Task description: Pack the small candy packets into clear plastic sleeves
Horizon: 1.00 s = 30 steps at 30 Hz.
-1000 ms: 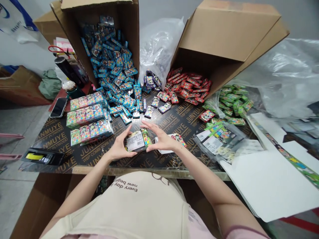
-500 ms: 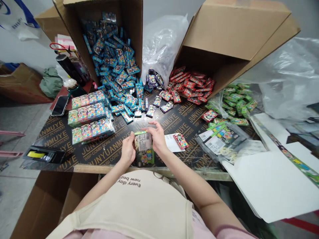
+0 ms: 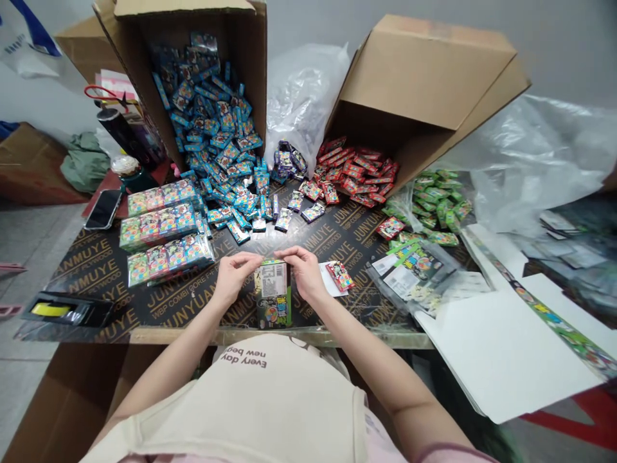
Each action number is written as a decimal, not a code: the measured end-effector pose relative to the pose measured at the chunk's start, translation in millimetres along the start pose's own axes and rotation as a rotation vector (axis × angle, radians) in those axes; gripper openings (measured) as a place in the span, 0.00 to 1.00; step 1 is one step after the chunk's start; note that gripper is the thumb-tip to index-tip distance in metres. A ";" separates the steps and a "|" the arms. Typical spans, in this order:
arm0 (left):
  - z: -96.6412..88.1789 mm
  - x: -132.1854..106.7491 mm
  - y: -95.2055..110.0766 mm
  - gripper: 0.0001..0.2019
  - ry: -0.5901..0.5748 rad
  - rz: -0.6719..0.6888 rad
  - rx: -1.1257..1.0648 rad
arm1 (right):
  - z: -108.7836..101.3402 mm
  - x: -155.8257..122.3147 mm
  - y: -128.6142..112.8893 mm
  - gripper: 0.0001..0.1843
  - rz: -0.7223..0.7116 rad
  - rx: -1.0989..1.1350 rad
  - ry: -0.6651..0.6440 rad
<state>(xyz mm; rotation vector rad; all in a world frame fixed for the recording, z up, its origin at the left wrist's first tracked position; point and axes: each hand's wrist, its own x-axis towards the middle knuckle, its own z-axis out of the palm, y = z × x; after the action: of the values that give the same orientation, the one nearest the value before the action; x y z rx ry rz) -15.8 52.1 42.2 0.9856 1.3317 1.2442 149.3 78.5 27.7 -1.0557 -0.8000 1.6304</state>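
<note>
A black and green printed packet (image 3: 274,307) with a pale label stands near the front edge of the table, directly before me. My left hand (image 3: 236,278) pinches at its top left corner, thumb and fingers together. On the other side my right hand (image 3: 306,275) has its fingertips closed on the top right edge. The green strip along the top shows between the fingertips. Just right of my right hand lies a small red packet (image 3: 340,275) on a white card (image 3: 330,283).
Blue packets (image 3: 231,148) spill from a carton at the back left, red ones (image 3: 361,170) from another. Green packets (image 3: 441,196) are heaped at right. Wrapped bundles (image 3: 168,257) sit at left, near a phone (image 3: 103,209) and a tape holder (image 3: 67,310). White sheets (image 3: 486,341) overhang the right edge.
My left hand has moved from the packet's side up to its top corner. The right fingers have come down onto the top edge. The view has shifted slightly.
</note>
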 end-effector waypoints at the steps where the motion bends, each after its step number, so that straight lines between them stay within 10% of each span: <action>1: -1.9 1.1 2.1 0.09 -0.030 0.033 0.082 | -2.5 -0.8 -0.2 0.02 -0.043 -0.039 -0.007; 11: -4.7 21.5 12.3 0.10 -0.168 -0.104 0.158 | -12.5 9.2 -12.1 0.13 -0.054 -0.287 -0.081; 19: -1.5 3.1 14.5 0.06 -0.322 0.457 0.522 | -42.5 8.3 -28.5 0.21 -0.134 -0.468 -0.430; 24: 1.0 3.8 12.9 0.06 -0.396 0.583 0.681 | -96.0 22.7 -28.7 0.18 -0.376 -0.946 -0.151; 30: 7.2 6.7 10.7 0.11 -0.428 0.576 0.815 | -130.8 34.5 8.3 0.10 -0.217 -1.471 -0.186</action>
<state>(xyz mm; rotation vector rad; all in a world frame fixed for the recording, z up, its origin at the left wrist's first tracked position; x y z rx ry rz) -10.4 61.2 52.3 2.1926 1.2469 0.7747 261.6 110.5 -41.0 -1.6509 -2.2828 0.7640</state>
